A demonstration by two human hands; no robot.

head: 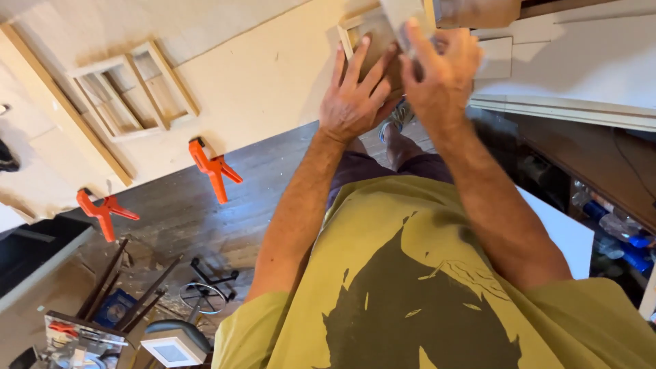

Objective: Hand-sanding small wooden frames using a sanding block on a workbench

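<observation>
Small wooden frame (365, 42) at far edge of desk (260, 89), both hands on it.
Left hand (355, 96) flat, fingers spread, pressing down; right hand (441, 72) gripping a pale block (404, 15) above it. Probably light, stiff, joints fragile; best held by rails. Forearms extended, wrists bent.

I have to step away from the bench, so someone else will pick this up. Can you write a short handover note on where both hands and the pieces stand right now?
Left hand: flat, fingers spread, pressing on the small wooden frame at the workbench edge.
Right hand: gripping a blurred flat piece above that frame; I cannot tell what it is.
A second, finished-looking wooden frame lies further left on the bench.
Two orange clamps grip the bench edge, holding a long wood strip.
Done or left on the small frame: cannot tell from this view.
</observation>
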